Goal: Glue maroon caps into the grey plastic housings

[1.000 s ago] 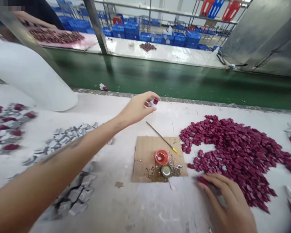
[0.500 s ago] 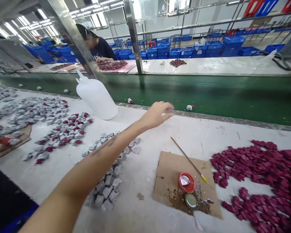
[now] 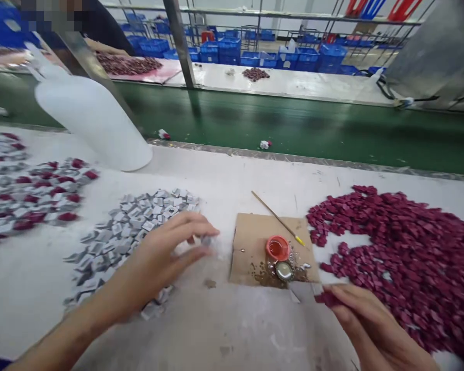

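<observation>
My left hand (image 3: 170, 252) is over the pile of small grey-white pieces (image 3: 139, 219), thumb and fingers closed on a small grey piece (image 3: 208, 240) blurred by motion. At the lower right, my right hand (image 3: 371, 319) pinches a maroon piece (image 3: 327, 298) beside the big maroon heap (image 3: 406, 242). Between the hands lies a brown cardboard sheet (image 3: 251, 232). On it are a red cap (image 3: 277, 248) with liquid inside, a crimped metal bottle cap (image 3: 283, 270) and wet spots. A thin stick with a yellow tip (image 3: 276, 216) rests across the cardboard's top edge.
A white squeeze bottle (image 3: 93, 118) leans at the back left. Behind the table runs a green conveyor belt (image 3: 313, 129) carrying grey-and-maroon pieces (image 3: 265, 145). Mixed pieces (image 3: 42, 198) lie at left. Across the belt is a person's arm (image 3: 104, 46).
My left hand has come back from the belt's edge to the grey pile and now holds a piece. My right hand has entered with a maroon piece. The view has tilted down.
</observation>
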A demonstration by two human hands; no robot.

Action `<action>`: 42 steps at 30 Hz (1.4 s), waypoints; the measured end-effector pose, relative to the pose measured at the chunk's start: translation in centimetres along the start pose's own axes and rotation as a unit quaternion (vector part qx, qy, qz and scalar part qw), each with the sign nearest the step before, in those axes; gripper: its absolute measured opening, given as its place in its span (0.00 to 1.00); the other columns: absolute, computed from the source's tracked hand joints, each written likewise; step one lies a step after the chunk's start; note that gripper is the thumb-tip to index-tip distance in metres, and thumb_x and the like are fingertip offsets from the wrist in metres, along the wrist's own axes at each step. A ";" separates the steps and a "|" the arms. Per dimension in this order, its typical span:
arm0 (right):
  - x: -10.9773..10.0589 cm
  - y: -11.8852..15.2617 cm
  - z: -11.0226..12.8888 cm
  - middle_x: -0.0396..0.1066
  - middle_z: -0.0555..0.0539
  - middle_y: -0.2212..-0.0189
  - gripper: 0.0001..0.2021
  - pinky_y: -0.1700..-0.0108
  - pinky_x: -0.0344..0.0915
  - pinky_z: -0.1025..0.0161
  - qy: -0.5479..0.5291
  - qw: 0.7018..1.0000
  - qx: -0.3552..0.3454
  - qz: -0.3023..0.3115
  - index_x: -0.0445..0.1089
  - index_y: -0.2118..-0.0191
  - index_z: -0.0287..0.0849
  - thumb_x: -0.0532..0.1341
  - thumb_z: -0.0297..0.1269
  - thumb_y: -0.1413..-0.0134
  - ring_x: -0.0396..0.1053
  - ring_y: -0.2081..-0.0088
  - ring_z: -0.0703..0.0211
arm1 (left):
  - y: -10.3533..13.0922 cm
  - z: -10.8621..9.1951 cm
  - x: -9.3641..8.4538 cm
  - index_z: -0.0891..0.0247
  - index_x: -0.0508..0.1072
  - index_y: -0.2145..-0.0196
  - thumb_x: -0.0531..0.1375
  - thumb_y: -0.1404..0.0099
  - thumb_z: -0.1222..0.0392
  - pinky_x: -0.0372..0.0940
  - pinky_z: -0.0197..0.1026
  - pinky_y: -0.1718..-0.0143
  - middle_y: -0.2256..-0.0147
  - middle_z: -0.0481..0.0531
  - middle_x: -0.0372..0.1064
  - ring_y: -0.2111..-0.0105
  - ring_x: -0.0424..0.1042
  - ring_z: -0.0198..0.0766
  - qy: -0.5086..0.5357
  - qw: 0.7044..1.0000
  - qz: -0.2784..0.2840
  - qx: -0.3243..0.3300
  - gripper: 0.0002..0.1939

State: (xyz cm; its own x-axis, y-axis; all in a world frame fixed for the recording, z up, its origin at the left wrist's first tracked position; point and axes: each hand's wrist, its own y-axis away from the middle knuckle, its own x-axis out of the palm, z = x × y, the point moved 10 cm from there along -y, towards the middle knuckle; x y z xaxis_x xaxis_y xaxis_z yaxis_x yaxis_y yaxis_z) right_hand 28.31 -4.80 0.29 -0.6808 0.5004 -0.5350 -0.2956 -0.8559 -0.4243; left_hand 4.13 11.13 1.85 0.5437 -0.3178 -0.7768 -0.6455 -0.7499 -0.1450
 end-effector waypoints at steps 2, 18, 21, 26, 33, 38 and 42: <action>0.9 -1.1 1.4 0.74 0.50 0.60 0.10 0.57 0.72 0.70 0.059 0.997 -0.050 0.025 0.73 0.56 0.48 0.60 0.28 0.41 0.73 0.59 0.64 | 2.1 -1.0 1.2 0.47 0.73 0.56 0.61 0.35 0.64 0.71 0.34 0.61 0.55 0.46 0.70 0.62 0.74 0.36 0.183 0.982 -0.015 -0.032 0.12; 5.5 -2.3 4.7 0.74 0.44 0.62 0.09 0.49 0.65 0.66 0.161 0.959 -0.206 0.108 0.71 0.57 0.35 0.61 0.20 0.43 0.70 0.57 0.64 | 8.5 -4.6 9.5 0.53 0.69 0.51 0.64 0.41 0.73 0.66 0.27 0.51 0.56 0.46 0.73 0.56 0.75 0.31 0.307 0.948 -0.074 -0.044 0.23; 4.5 -2.0 4.6 0.73 0.46 0.60 0.12 0.49 0.66 0.66 0.128 0.973 -0.170 0.085 0.71 0.56 0.38 0.62 0.20 0.45 0.70 0.57 0.64 | 8.4 -4.5 9.3 0.58 0.70 0.53 0.61 0.36 0.72 0.66 0.25 0.52 0.57 0.48 0.74 0.57 0.74 0.30 0.228 0.965 -0.118 -0.052 0.16; 3.9 0.2 4.8 0.72 0.50 0.61 0.14 0.57 0.70 0.71 -0.021 0.997 -0.053 0.058 0.71 0.57 0.42 0.60 0.19 0.45 0.71 0.58 0.67 | 8.2 -4.4 8.7 0.61 0.74 0.59 0.58 0.32 0.68 0.66 0.25 0.55 0.64 0.47 0.75 0.62 0.75 0.29 0.192 0.963 -0.175 -0.068 0.07; 6.5 2.4 6.1 0.73 0.48 0.62 0.14 0.58 0.72 0.69 -0.093 0.988 -0.075 0.102 0.72 0.58 0.38 0.61 0.16 0.49 0.72 0.58 0.64 | 8.2 -4.3 8.6 0.61 0.74 0.61 0.57 0.30 0.62 0.69 0.28 0.59 0.66 0.48 0.75 0.64 0.76 0.31 0.194 0.962 -0.175 -0.081 0.05; 7.2 2.1 6.2 0.74 0.46 0.62 0.12 0.57 0.73 0.70 -0.083 0.984 -0.092 0.131 0.72 0.58 0.37 0.60 0.18 0.46 0.72 0.58 0.64 | 8.2 -4.5 8.5 0.61 0.74 0.61 0.57 0.30 0.63 0.70 0.29 0.59 0.66 0.48 0.75 0.64 0.75 0.31 0.196 0.962 -0.175 -0.080 0.05; 7.8 2.6 7.1 0.74 0.44 0.61 0.13 0.60 0.75 0.67 -0.050 0.977 -0.125 0.164 0.73 0.57 0.36 0.61 0.17 0.47 0.73 0.57 0.60 | 8.0 -4.5 8.4 0.62 0.74 0.61 0.58 0.30 0.64 0.70 0.27 0.57 0.65 0.48 0.75 0.63 0.76 0.30 0.204 0.960 -0.176 -0.078 0.05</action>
State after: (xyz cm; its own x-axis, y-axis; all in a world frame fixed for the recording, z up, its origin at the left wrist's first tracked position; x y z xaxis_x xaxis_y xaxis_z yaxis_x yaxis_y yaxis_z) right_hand 17.48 -4.06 0.17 -0.7769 0.1787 -0.6038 0.1133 -0.9036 -0.4132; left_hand 5.99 -0.15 -3.08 0.8988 -0.2064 -0.3867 -0.3130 -0.9198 -0.2367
